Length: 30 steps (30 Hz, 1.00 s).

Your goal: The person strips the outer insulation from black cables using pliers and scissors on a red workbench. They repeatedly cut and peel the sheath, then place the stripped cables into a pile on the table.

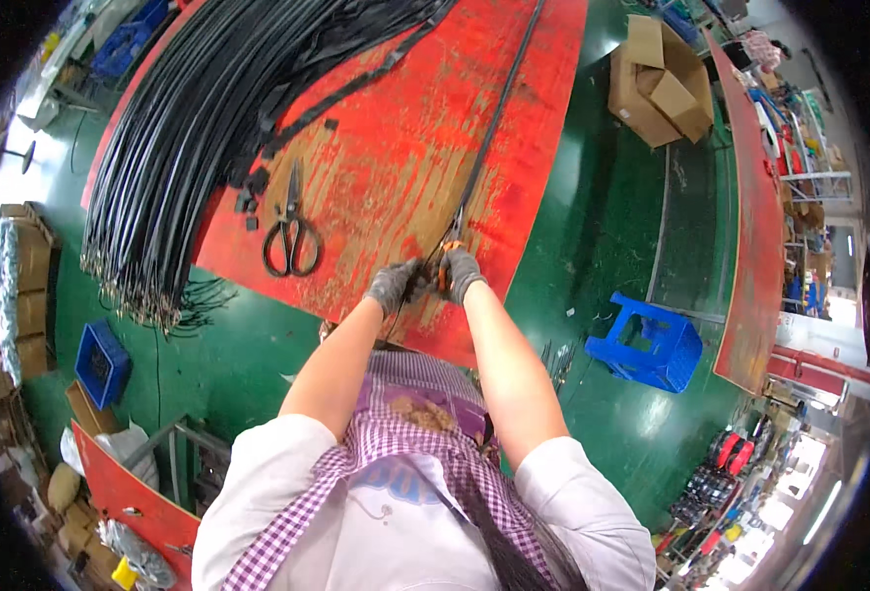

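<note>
Your right hand [462, 273], in a grey glove, was closed around an orange-handled cutter [448, 258] near the front edge of the red tabletop [396, 167]. Your left hand [393, 286], also gloved, was pinched narrow on the near end of 1 long black strap [494, 118], just beside the cutter. From there the strap ran straight up the board toward its far edge. The step looked like trimming that end, so it would have paid to hold the strap flat and taut, keep the left fingers clear of the blades, and square the cut across the strap. Whether the blades were already biting could not be told. Black scissors [291, 236] lay apart to the left, and the big bundle of black straps [199, 118] filled the far left corner.
</note>
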Available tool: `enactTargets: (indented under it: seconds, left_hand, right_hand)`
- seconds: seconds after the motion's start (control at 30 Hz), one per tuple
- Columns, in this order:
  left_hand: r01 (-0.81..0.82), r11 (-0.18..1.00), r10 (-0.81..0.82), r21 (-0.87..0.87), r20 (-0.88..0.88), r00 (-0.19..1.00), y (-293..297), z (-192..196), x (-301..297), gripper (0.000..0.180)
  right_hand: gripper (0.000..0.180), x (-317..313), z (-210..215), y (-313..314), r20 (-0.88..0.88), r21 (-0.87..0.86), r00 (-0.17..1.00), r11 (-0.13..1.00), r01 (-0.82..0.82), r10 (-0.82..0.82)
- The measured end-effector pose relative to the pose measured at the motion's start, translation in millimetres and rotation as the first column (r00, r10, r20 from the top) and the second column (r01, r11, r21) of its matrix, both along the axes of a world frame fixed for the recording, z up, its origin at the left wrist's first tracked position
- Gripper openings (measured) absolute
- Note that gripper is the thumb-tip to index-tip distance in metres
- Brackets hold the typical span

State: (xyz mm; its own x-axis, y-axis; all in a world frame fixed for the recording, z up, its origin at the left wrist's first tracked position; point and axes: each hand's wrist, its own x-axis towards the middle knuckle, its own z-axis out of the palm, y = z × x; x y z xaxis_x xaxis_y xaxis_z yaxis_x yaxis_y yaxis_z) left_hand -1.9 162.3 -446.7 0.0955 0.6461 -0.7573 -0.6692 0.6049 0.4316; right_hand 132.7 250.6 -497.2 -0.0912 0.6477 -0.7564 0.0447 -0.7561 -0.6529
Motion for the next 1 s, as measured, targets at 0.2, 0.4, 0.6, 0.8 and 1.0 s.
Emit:
enactTargets:
  seconds: [0.2, 0.4, 0.6, 0.8, 1.0]
  left_hand:
    - [-0.039, 0.999, 0.037, -0.025, -0.109, 0.993, 5, 12, 4, 0.023]
    - [0.016, 0.997, -0.022, -0.072, -0.090, 0.996, 4, 21, 3, 0.023]
    - [0.038, 0.997, -0.043, -0.064, -0.084, 0.996, 5, 19, 1, 0.023]
    - [0.727, 0.687, -0.119, 0.002, -0.986, 0.115, 0, 0, -3, 0.024]
    - [0.365, 0.925, -0.215, -0.101, -0.934, 0.285, 64, 29, 16, 0.041]
  right_hand:
    - [0.013, 0, -31, 22, 0.196, -0.183, 0.944, 0.956, -0.230, 0.265]
    - [0.007, -3, 5, 10, 0.113, -0.036, 0.973, 0.980, -0.196, 0.199]
    - [0.006, -5, 34, 2, 0.017, -0.307, 0.999, 0.951, 0.041, -0.038]
    - [0.012, -4, 20, 0, -0.040, -0.293, 0.994, 0.950, -0.108, 0.101]
    - [0.014, -7, 53, 6, -0.261, -0.466, 0.965, 0.877, -0.117, -0.010]
